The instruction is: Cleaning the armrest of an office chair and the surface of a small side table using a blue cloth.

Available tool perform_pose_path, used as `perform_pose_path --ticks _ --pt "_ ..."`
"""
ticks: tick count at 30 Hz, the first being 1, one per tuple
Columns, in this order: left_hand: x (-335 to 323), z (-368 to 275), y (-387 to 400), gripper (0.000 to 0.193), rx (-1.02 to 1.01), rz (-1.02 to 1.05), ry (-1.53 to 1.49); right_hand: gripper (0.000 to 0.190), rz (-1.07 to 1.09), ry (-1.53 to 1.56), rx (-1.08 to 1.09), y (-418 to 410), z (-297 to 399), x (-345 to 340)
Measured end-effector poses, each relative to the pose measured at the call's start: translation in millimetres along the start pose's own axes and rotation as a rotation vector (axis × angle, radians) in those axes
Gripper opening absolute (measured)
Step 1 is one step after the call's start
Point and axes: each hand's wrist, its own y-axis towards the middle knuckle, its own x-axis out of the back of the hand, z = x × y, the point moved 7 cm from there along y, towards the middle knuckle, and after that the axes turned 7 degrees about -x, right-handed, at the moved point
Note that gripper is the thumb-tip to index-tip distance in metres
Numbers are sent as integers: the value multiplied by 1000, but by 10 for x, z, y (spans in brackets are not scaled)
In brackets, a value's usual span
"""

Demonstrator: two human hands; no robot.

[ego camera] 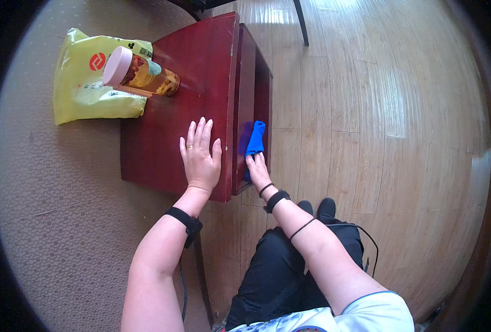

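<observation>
Before me stands a dark red wooden cabinet (158, 151) with a glossy top and an opening in its front. My left hand (199, 162) lies palm down on the top near its front edge, fingers spread, holding nothing. At the front face, lower than the top, my right hand (260, 172) has hold of a blue cloth (256, 139). The cloth covers part of its fingers and lies against the cabinet's front, by the opening.
A lidded clear jar (162, 81) of amber liquid stands on the cabinet's far left. Beside it is a yellow plastic bag (79, 91) bearing print. Patterned wallcovering (63, 199) borders the left; wood-plank flooring (332, 103) spreads right. A dark furniture leg (301, 23) stands beyond.
</observation>
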Motion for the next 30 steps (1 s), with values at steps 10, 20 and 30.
perform_pose_path --ticks 10,20,30 --pt "31 -50 -17 45 -1 63 -44 57 249 479 -408 1175 108 54" --pt "-21 -69 -23 48 -24 103 -45 43 376 804 -598 1149 -67 -56" --pt "26 26 -7 53 13 209 -97 43 395 728 -738 1033 -156 -87"
